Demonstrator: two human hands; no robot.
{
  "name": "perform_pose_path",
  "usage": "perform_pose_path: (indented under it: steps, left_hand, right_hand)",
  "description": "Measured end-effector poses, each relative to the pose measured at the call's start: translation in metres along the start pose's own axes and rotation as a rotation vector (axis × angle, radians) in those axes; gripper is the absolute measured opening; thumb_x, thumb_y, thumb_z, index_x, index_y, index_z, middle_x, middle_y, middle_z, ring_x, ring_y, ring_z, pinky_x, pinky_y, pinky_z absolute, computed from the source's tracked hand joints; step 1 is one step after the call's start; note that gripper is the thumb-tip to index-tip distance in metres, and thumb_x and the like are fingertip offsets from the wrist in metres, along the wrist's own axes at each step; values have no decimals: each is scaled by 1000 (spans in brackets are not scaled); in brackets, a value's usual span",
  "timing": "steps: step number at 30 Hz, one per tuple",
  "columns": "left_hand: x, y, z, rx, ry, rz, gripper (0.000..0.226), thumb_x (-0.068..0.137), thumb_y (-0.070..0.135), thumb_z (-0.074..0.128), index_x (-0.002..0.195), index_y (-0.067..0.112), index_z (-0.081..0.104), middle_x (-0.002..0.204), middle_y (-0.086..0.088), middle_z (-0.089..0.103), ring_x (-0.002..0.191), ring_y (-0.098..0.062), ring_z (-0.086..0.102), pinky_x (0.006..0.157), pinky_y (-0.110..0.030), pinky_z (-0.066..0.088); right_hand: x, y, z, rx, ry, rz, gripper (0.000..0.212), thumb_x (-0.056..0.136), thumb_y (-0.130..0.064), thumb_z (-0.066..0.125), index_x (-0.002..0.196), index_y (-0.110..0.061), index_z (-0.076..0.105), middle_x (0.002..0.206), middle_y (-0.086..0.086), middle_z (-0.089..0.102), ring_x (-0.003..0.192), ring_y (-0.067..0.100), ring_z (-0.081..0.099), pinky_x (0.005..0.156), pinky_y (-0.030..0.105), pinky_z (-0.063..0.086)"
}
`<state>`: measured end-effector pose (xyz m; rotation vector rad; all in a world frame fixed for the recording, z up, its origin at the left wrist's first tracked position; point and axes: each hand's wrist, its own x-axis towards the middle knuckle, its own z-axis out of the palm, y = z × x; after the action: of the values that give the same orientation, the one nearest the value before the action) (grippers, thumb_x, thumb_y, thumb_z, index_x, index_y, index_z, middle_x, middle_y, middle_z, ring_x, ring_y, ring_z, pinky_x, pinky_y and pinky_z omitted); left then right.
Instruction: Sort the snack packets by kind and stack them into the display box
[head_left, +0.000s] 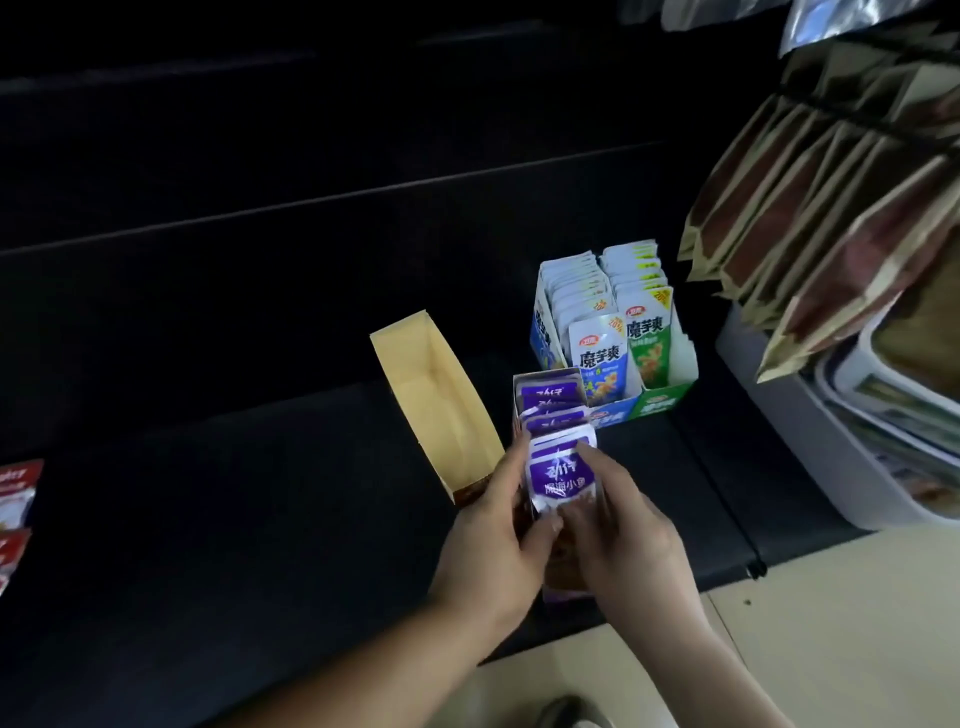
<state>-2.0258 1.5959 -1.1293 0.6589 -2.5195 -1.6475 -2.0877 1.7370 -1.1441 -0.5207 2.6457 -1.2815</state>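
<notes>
Left grip (498, 525): your fingers curl round the left edge of the front purple packet (558, 475), with the thumb on its lower corner. In my judgement this steadies the packet while it is seated.
Right grip (618, 525): closed on the same packet's right edge, fingertips near its top corner, likely guiding it upright into the row.
Task item location: the packet stands at the near end of the purple display box (545, 375), at 12 o'clock from your hands, against the row behind it.
Purple row: about four packet tops show behind the held one; an exact count is not possible.
Empty box (431, 395): one, tan-lined, at 10 o'clock from the purple box and just beside it, presumably waiting for another kind.
Blue-and-green box (660, 402): one, at 1 o'clock, holding two rows kept apart by kind; both look full.
Red packets (15, 499): two visible at 9 o'clock on the dark surface (260, 519), cut by the frame edge and not yet boxed.
Display boxes in total: three.
Hanging brown pouches (810, 208): at 2 o'clock, too overlapped to count.
</notes>
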Motion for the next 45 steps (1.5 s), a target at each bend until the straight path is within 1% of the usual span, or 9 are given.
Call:
perform_pose_path:
  steps: [4, 7, 13, 19, 22, 26, 35, 41, 45]
  left_hand:
    - [11, 0, -18, 181, 50, 54, 65, 99, 37, 65, 155, 49, 35, 119, 22, 59, 96, -1, 63, 89, -23, 56]
    - [17, -4, -44, 363, 44, 70, 57, 101, 40, 58, 155, 40, 37, 134, 17, 50, 111, -5, 60, 89, -30, 57]
    - [15, -23, -65, 636, -51, 80, 46, 104, 45, 50, 149, 38, 46, 134, 10, 64, 121, -17, 57, 91, -38, 56]
    - [14, -31, -66, 833, 47, 149, 47, 99, 53, 37, 131, 34, 65, 108, 12, 75, 109, -21, 58, 98, -42, 47]
    - [12, -33, -70, 820, 65, 150, 49, 100, 55, 35, 126, 31, 68, 103, 11, 76, 108, -22, 60, 99, -42, 48]
    - [14, -33, -76, 789, 43, 114, 48, 104, 53, 41, 145, 30, 51, 116, 9, 70, 120, -19, 54, 105, -37, 42]
    - [16, -35, -85, 716, -34, 103, 47, 106, 53, 36, 149, 34, 42, 132, 12, 60, 122, -14, 51, 97, -36, 51]
    - [18, -44, -89, 692, -77, 131, 42, 106, 53, 35, 144, 36, 46, 129, 15, 58, 121, -10, 52, 94, -36, 54]
    - [23, -48, -90, 620, -58, 134, 43, 106, 50, 40, 145, 33, 49, 132, 13, 60, 122, -10, 53, 96, -38, 53]
  right_hand:
    - [12, 5, 11, -67, 26, -38, 53, 97, -29, 65, 143, -47, 44, 134, -22, 58, 110, -2, 57, 74, 22, 49]
    - [23, 2, 14, -150, 80, -46, 52, 96, -31, 66, 140, -43, 43, 139, -17, 52, 115, 10, 58, 72, 35, 50]
    - [-1, -13, 19, -331, 356, -91, 37, 78, -38, 85, 103, -21, 64, 110, 0, 53, 95, 27, 53, 67, 41, 52]
    - [-42, -10, 41, -321, 90, 12, 65, 63, -45, 93, 117, -42, 57, 150, 1, 41, 123, 35, 57, 60, 44, 59]
    - [-28, -11, 47, -284, 100, 29, 55, 75, -27, 88, 116, -42, 56, 149, -5, 36, 123, 29, 58, 60, 40, 57]
    - [6, -13, 54, -315, 135, -29, 39, 80, -17, 82, 111, -32, 64, 145, -4, 42, 122, 28, 55, 60, 38, 53]
    - [63, -16, 53, -502, 136, -25, 15, 85, -41, 75, 88, -29, 68, 91, -4, 65, 86, 29, 65, 60, 33, 48]
    - [51, -21, 59, -408, 174, -106, 11, 86, -39, 74, 97, -36, 71, 83, -8, 70, 76, 21, 68, 54, 30, 49]
    - [49, -22, 63, -317, -18, -226, 40, 86, -33, 73, 126, -32, 68, 103, -10, 68, 90, 15, 68, 65, 34, 57]
